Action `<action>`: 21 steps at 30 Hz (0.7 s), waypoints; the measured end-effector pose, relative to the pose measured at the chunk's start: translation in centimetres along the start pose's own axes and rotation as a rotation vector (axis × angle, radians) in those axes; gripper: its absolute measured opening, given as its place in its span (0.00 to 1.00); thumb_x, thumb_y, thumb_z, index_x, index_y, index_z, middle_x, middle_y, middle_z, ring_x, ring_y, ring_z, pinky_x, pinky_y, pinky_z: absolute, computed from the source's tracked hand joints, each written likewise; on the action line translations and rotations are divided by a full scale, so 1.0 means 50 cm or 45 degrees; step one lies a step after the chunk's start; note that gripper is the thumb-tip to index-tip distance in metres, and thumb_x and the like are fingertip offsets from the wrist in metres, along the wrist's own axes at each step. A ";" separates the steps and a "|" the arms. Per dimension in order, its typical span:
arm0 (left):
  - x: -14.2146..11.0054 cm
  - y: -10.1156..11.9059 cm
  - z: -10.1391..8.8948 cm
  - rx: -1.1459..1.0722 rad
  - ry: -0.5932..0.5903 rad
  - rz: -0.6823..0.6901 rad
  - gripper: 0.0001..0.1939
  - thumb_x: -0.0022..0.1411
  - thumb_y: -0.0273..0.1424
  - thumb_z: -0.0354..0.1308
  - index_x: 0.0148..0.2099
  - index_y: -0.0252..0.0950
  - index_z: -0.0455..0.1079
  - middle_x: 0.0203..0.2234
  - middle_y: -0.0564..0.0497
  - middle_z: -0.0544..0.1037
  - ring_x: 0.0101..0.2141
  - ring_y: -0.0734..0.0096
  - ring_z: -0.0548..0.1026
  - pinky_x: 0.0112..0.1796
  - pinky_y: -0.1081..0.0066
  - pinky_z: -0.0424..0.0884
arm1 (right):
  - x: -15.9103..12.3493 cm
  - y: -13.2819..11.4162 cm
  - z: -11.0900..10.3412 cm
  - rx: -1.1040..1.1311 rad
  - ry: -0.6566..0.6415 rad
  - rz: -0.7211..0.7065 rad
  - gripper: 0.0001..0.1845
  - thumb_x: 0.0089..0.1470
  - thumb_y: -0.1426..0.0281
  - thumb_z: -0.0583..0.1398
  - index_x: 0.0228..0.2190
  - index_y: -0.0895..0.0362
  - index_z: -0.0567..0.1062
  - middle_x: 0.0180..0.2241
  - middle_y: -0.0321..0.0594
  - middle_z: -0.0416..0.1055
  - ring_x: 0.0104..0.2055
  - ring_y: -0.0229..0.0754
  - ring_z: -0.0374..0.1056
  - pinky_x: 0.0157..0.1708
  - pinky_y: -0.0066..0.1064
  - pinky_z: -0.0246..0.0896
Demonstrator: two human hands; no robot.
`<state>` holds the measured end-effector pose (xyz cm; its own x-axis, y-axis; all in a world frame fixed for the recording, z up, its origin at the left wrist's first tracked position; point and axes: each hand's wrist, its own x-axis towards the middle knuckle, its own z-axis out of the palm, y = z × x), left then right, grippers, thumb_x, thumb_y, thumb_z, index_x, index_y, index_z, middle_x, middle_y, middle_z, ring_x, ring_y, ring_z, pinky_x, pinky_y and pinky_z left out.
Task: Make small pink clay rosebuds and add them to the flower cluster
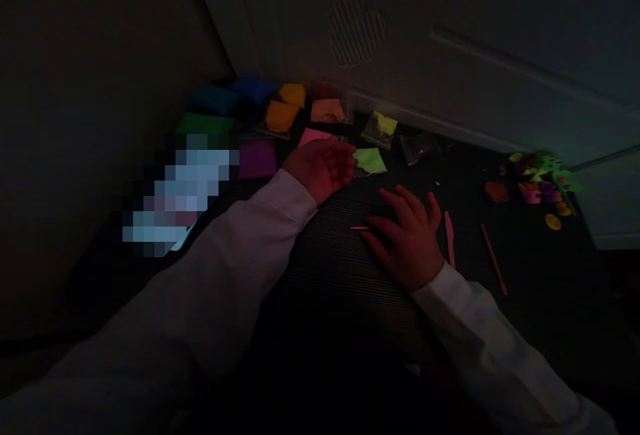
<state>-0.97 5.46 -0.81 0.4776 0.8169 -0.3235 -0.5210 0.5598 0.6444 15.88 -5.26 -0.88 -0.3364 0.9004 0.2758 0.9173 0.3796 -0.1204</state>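
Observation:
The scene is very dark. My left hand [323, 167] reaches forward with the palm up and fingers loosely curled, right beside a light green clay packet [371, 160] and in front of a pink packet [314, 136]; nothing shows in it. My right hand [407, 235] lies flat on the dark ribbed floor [325, 275] with fingers spread, and a thin pink stick [359, 228] pokes out from under its fingertips. Both arms wear white sleeves.
Several coloured clay packets lie along the wall: purple [257, 158], orange [281, 115], blue [255, 88], green [205, 123], yellow [384, 126]. Pink modelling tools [450, 238] [494, 259] lie right of my right hand. Small clay shapes [540, 182] sit far right. A white door [450, 35] stands behind.

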 end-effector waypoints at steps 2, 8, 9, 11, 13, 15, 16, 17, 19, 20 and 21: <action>0.000 0.000 0.001 -0.004 0.004 -0.001 0.14 0.55 0.36 0.47 0.30 0.30 0.68 0.21 0.50 0.72 0.24 0.74 0.68 0.30 0.71 0.62 | 0.007 -0.006 0.000 0.013 0.008 0.003 0.10 0.50 0.62 0.54 0.30 0.51 0.74 0.50 0.36 0.59 0.56 0.49 0.45 0.53 0.52 0.25; 0.001 0.001 0.000 -0.011 0.012 0.002 0.13 0.53 0.36 0.49 0.29 0.30 0.68 0.20 0.51 0.72 0.23 0.75 0.68 0.30 0.70 0.61 | -0.012 -0.016 -0.008 0.082 0.049 0.023 0.08 0.48 0.64 0.56 0.26 0.52 0.73 0.48 0.35 0.61 0.55 0.47 0.48 0.54 0.50 0.27; 0.001 0.001 -0.001 -0.014 0.007 0.003 0.13 0.53 0.35 0.49 0.30 0.30 0.68 0.20 0.51 0.72 0.23 0.75 0.68 0.30 0.70 0.61 | -0.019 -0.016 -0.009 0.086 0.044 0.032 0.08 0.48 0.64 0.56 0.26 0.52 0.73 0.47 0.35 0.62 0.55 0.47 0.48 0.54 0.49 0.27; 0.000 0.000 -0.001 -0.021 -0.001 0.001 0.13 0.53 0.35 0.49 0.30 0.30 0.68 0.20 0.51 0.72 0.23 0.75 0.68 0.29 0.70 0.61 | -0.031 -0.015 -0.008 0.087 0.022 0.046 0.08 0.48 0.63 0.55 0.26 0.52 0.72 0.46 0.35 0.63 0.54 0.46 0.49 0.55 0.48 0.28; 0.000 0.000 0.000 -0.028 0.004 0.002 0.13 0.54 0.35 0.48 0.30 0.30 0.68 0.20 0.51 0.72 0.23 0.75 0.68 0.29 0.71 0.61 | -0.040 -0.013 -0.007 0.092 0.006 0.051 0.09 0.48 0.62 0.55 0.27 0.53 0.72 0.45 0.36 0.64 0.54 0.45 0.50 0.55 0.47 0.28; -0.001 0.000 0.001 -0.040 0.016 0.005 0.13 0.53 0.35 0.48 0.29 0.30 0.68 0.20 0.51 0.72 0.23 0.75 0.68 0.29 0.71 0.62 | -0.044 -0.009 -0.006 0.117 0.003 0.030 0.10 0.47 0.61 0.55 0.28 0.54 0.71 0.45 0.37 0.63 0.54 0.45 0.50 0.55 0.46 0.29; -0.001 0.000 0.001 -0.046 0.021 0.008 0.13 0.53 0.35 0.49 0.29 0.30 0.68 0.20 0.51 0.72 0.23 0.75 0.68 0.28 0.71 0.62 | -0.045 -0.007 -0.006 0.133 0.002 0.002 0.11 0.47 0.61 0.55 0.29 0.55 0.71 0.46 0.38 0.63 0.54 0.45 0.50 0.55 0.46 0.30; 0.000 0.000 0.001 -0.053 0.026 0.010 0.13 0.53 0.35 0.49 0.29 0.30 0.69 0.20 0.51 0.72 0.23 0.75 0.68 0.28 0.71 0.62 | -0.045 -0.004 -0.007 0.147 0.005 -0.030 0.11 0.47 0.62 0.55 0.30 0.55 0.71 0.46 0.38 0.63 0.54 0.45 0.50 0.55 0.46 0.31; 0.001 -0.001 0.001 -0.064 0.024 0.010 0.13 0.52 0.34 0.50 0.28 0.30 0.69 0.19 0.51 0.71 0.23 0.75 0.68 0.27 0.71 0.62 | -0.044 0.000 -0.007 0.157 0.011 -0.090 0.11 0.48 0.63 0.55 0.32 0.54 0.71 0.47 0.38 0.62 0.54 0.45 0.50 0.55 0.46 0.32; 0.001 -0.001 0.001 -0.066 0.021 0.008 0.13 0.52 0.34 0.50 0.28 0.30 0.69 0.19 0.51 0.72 0.23 0.75 0.68 0.27 0.71 0.62 | -0.043 0.001 -0.006 0.155 0.011 -0.108 0.11 0.48 0.63 0.55 0.32 0.54 0.71 0.47 0.38 0.62 0.54 0.45 0.50 0.54 0.47 0.32; 0.002 0.000 0.000 -0.066 0.017 0.004 0.13 0.52 0.34 0.50 0.28 0.30 0.69 0.19 0.50 0.72 0.23 0.75 0.68 0.27 0.71 0.62 | -0.041 0.002 -0.006 0.151 0.012 -0.116 0.10 0.47 0.62 0.55 0.32 0.53 0.71 0.47 0.37 0.62 0.54 0.46 0.50 0.54 0.47 0.32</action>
<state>-0.91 5.52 -0.84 0.4664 0.8203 -0.3309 -0.5584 0.5632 0.6091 16.73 -7.14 -1.19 -0.4144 0.8593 0.2998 0.8512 0.4826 -0.2065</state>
